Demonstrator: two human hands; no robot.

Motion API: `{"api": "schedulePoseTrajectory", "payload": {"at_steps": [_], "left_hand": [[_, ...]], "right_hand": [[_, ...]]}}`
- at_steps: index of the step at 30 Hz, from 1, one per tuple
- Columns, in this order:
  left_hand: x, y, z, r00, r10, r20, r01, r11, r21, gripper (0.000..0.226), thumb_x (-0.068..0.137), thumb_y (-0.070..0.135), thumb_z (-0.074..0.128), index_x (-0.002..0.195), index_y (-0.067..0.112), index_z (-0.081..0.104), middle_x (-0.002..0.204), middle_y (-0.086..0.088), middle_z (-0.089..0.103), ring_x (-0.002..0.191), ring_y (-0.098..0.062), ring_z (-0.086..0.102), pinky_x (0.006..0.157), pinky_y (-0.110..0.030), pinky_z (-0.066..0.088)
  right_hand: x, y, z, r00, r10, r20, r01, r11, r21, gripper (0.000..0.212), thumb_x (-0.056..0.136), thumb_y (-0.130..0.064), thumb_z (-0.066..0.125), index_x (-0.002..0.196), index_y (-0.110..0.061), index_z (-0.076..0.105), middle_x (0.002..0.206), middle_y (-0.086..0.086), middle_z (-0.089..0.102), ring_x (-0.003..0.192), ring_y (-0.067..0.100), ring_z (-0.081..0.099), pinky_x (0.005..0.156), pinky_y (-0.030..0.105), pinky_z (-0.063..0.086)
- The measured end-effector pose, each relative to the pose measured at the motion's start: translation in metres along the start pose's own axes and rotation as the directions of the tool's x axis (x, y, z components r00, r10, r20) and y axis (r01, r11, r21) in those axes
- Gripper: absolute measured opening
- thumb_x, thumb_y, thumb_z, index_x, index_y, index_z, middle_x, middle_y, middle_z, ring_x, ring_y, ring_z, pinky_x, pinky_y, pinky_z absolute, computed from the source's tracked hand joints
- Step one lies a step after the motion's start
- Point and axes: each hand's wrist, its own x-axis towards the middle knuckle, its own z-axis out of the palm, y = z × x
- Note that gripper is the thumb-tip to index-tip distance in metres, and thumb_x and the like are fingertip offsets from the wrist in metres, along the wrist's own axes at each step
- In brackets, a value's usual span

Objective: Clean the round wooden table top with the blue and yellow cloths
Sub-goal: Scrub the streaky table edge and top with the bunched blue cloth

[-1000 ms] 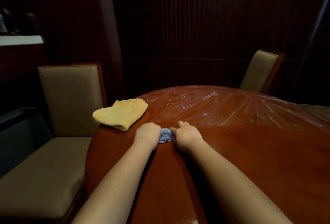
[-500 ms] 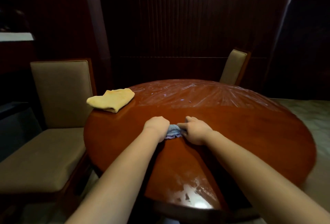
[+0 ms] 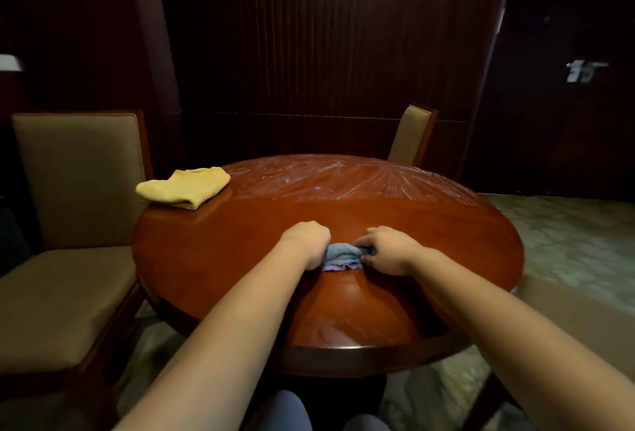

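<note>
No readable text, label, brand, number or sign shows on anything in view.

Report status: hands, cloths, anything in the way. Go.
Left hand and right hand both grip the bunched blue cloth mid-table. Yellow cloth folded at far-left edge of table top, untouched. Nothing else on the table.

Blue cloth (image 3: 341, 253) ends under both grips.
</note>
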Motion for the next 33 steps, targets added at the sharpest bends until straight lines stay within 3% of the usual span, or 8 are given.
{"api": "schedulePoseTrajectory", "payload": {"at_steps": [6,11,23,28,33], "left_hand": [[-0.005,0.015,-0.007,1.000,-0.003,0.008,0.003,1.000,0.005,0.021,0.088,0.001,0.053,0.107,0.000,0.062,0.114,-0.020,0.062,0.101,-0.038,0.061,0.076,-0.039,0.051],[0.007,0.009,-0.003,0.999,-0.044,-0.009,0.045,0.999,0.009,0.025,0.089,-0.001,0.050,0.112,0.000,0.061,0.117,-0.018,0.061,0.105,-0.037,0.060,0.078,-0.039,0.051],[0.114,-0.046,0.005,0.998,-0.070,-0.001,0.070,0.997,0.021,0.028,0.090,0.004,0.051,0.114,0.002,0.063,0.119,-0.018,0.062,0.109,-0.036,0.060,0.085,-0.040,0.050],[0.173,-0.068,0.007,0.995,-0.097,-0.014,0.097,0.995,0.027,0.033,0.089,0.003,0.050,0.121,0.002,0.060,0.125,-0.018,0.059,0.114,-0.036,0.057,0.088,-0.039,0.048],[0.231,-0.088,0.015,0.993,-0.111,-0.033,0.112,0.992,0.052,0.030,0.091,0.002,0.048,0.119,0.001,0.059,0.122,-0.018,0.059,0.111,-0.036,0.058,0.086,-0.040,0.050]], "right_hand": [[-0.011,0.001,0.002,0.995,0.051,-0.085,-0.049,0.999,0.019,0.035,0.087,-0.034,0.062,0.121,-0.026,0.059,0.117,-0.001,0.062,0.105,0.022,0.057,0.084,0.034,0.049],[0.010,-0.001,0.006,0.987,0.073,-0.142,-0.083,0.994,-0.068,0.025,0.088,-0.035,0.061,0.111,-0.024,0.061,0.112,0.002,0.065,0.101,0.025,0.059,0.073,0.031,0.046],[0.124,0.015,0.001,0.987,0.083,-0.137,-0.100,0.987,-0.125,0.021,0.090,-0.033,0.057,0.106,-0.022,0.065,0.111,0.006,0.065,0.104,0.029,0.059,0.073,0.030,0.043],[0.183,0.034,0.000,0.988,0.077,-0.137,-0.092,0.989,-0.111,0.025,0.092,-0.032,0.055,0.112,-0.020,0.064,0.119,0.008,0.057,0.115,0.029,0.052,0.087,0.034,0.044],[0.242,0.054,0.002,0.986,0.092,-0.139,-0.107,0.988,-0.111,0.027,0.094,-0.030,0.051,0.119,-0.023,0.061,0.119,0.007,0.052,0.117,0.028,0.047,0.088,0.034,0.041]]}}
